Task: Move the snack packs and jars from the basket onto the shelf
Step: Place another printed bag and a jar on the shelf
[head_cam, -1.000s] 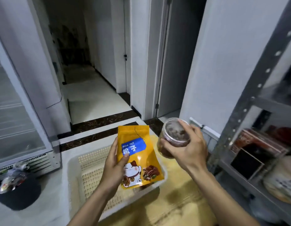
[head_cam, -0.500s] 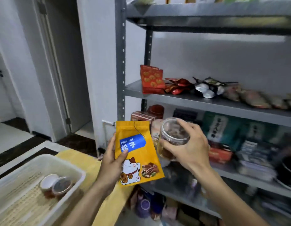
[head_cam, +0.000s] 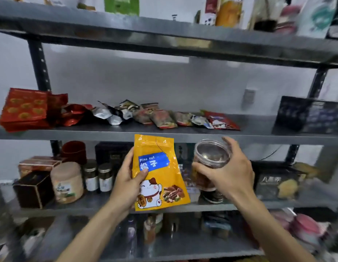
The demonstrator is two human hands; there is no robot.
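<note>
My left hand (head_cam: 126, 184) grips an orange pine nut snack pack (head_cam: 160, 182) by its left edge, upright, with a cat picture and a blue label. My right hand (head_cam: 230, 173) holds a clear plastic jar (head_cam: 209, 159) with brown contents, fingers wrapped round its side. Both are held in front of the grey metal shelf (head_cam: 183, 138), at the level of its middle boards. The basket is out of view.
The upper middle board carries red packets (head_cam: 24, 108), several foil snack packs (head_cam: 164, 118) and a dark box (head_cam: 308, 118). The board below holds a tan jar (head_cam: 67, 182), small dark jars (head_cam: 98, 176) and boxes (head_cam: 278, 184). Items crowd the top and bottom boards.
The view has swung right from the basket and doorway to face the shelf squarely. Both hands kept their grips and carried the pack and jar closer to the shelf.
</note>
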